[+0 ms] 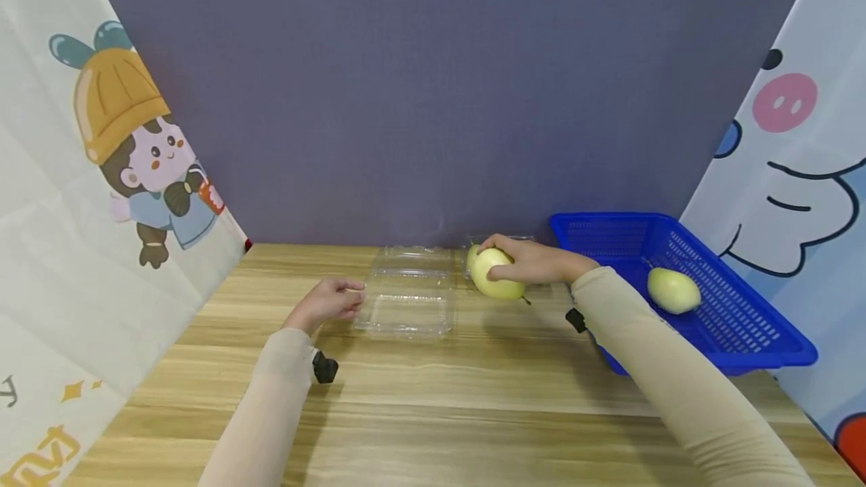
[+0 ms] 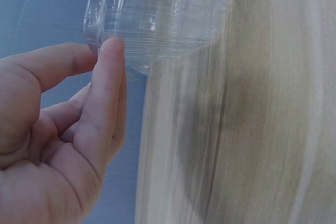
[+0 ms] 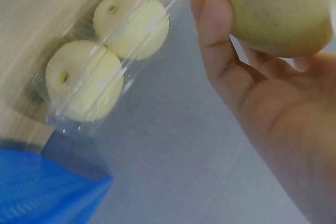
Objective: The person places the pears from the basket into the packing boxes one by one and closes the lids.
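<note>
My right hand (image 1: 531, 258) grips a pale yellow-green pear (image 1: 496, 284), held above the table just right of an open clear plastic clamshell box (image 1: 406, 316). The pear's stem points down to the right in the head view. At the box's left edge is my left hand (image 1: 328, 302); in the left wrist view its thumb and a finger pinch the rim of the clear box (image 2: 157, 24). The box holds nothing and its lid leans back toward the divider. Behind my right hand, a second clear box with two pears (image 3: 84, 80) shows fully in the right wrist view.
A blue plastic basket (image 1: 758, 355) with one pear (image 1: 673, 290) in it stands on the right of the wooden table (image 1: 419, 412). A grey divider (image 1: 433, 96) rises along the back, and printed cloths (image 1: 40, 171) hang at both sides.
</note>
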{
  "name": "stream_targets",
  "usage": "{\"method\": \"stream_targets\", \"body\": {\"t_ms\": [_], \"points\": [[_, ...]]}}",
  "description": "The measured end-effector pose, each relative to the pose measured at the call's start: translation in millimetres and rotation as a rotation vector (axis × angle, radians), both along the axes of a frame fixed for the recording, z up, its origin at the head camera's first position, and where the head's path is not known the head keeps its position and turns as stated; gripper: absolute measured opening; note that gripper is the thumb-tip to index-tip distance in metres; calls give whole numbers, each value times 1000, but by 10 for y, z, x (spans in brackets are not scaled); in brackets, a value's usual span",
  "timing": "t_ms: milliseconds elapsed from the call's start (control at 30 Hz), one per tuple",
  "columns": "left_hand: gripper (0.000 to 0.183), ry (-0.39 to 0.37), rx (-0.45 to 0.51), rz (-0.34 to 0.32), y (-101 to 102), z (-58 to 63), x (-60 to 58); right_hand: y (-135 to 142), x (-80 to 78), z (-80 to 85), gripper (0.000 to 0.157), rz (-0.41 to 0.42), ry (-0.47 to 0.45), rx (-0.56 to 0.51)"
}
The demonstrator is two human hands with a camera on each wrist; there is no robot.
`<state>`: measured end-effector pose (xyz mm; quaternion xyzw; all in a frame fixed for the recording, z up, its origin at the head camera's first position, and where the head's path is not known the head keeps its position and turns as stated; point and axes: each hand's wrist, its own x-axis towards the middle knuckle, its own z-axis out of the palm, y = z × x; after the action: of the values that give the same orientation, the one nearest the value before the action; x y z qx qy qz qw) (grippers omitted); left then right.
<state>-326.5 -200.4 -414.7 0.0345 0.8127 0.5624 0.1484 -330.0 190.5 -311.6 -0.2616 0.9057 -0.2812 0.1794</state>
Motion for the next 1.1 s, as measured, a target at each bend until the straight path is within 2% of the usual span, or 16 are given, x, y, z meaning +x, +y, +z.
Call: {"method": "stream_targets", "body": {"t_ms": [133, 367, 733, 1100], "points": [[44, 6, -4, 2, -8, 1, -7, -78, -25, -44, 52, 2, -5, -33], [45, -1, -5, 5, -6, -13, -12, -256, -41, -122, 52, 21, 53, -65], [44, -1, -12, 16, -10, -19, -11, -574, -57, -258, 49, -28, 70, -161], [43, -3, -2, 19, -16, -31, -14, -779, -77, -464, 54, -90, 10, -243]]}}
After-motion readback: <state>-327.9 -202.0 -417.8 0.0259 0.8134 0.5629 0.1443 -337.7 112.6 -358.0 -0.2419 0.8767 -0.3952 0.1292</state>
